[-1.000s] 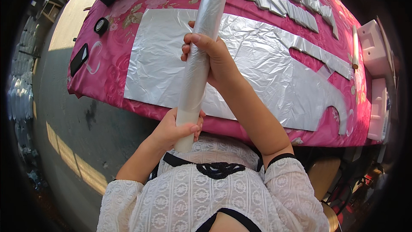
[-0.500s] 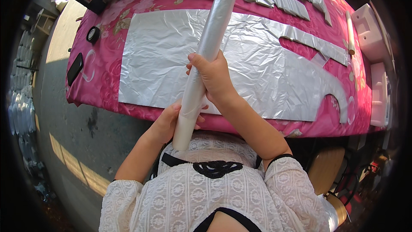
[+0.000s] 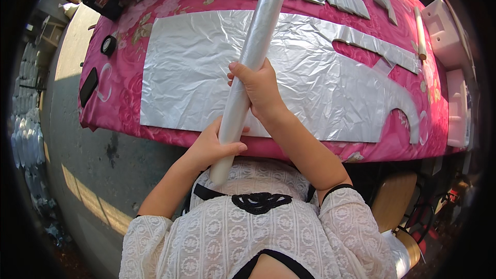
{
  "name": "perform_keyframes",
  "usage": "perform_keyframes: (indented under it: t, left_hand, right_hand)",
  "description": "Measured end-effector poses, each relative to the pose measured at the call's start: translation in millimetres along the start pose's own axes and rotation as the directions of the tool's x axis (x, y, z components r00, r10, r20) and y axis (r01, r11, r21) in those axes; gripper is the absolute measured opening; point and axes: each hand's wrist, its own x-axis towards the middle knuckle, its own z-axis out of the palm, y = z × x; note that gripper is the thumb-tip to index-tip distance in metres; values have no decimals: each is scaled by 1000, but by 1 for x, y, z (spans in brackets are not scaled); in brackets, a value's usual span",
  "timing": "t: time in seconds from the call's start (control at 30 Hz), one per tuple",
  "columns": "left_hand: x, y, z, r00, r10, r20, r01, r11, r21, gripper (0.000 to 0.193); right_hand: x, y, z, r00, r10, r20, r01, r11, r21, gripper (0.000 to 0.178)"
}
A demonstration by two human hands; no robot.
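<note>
Translucent, whitish film forms the smooth, glossy roll [image 3: 237, 106] I hold aslant, from my waist out across the crinkled silvery sheet [image 3: 186, 72]. My right hand [image 3: 260, 89] grips its middle; my left hand [image 3: 207, 145] is wrapped round it lower down, near the bottom end. Rounded notches cut into the sheet's right side. Pink floral cloth [image 3: 124, 111] shows along the table's near edge and, wider, at left, beneath a black phone [image 3: 89, 87]. A dark container [image 3: 101, 1] bears a label too small to read.
</note>
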Motion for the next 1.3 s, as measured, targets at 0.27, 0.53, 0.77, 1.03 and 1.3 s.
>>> perform_keyframes:
  t: [0.27, 0.53, 0.77, 1.03, 1.3]
  left_hand:
    - [-15, -29, -25, 935, -307, 178, 353, 850, -390, 52]
    - [-54, -60, -47, 815, -418, 401, 565, 727, -390, 74]
    - [-60, -56, -45, 844, -406, 352, 515, 798, -313, 71]
    - [-61, -49, -46, 836, -430, 340, 527, 802, -282, 68]
    - [-53, -48, -46, 814, -399, 422, 529, 810, -254, 66]
  right_hand:
    - [9, 23, -15, 995, -11, -101, 6, 999, -42, 46]
    - [75, -52, -106, 962, -176, -208, 128, 966, -225, 42]
    - [52, -63, -107, 986, 146, 81, -63, 773, -632, 28]
    - [46, -58, -105, 889, 333, 314, -44, 745, -666, 24]
    - [46, -59, -125, 929, 299, 216, -103, 773, -626, 21]
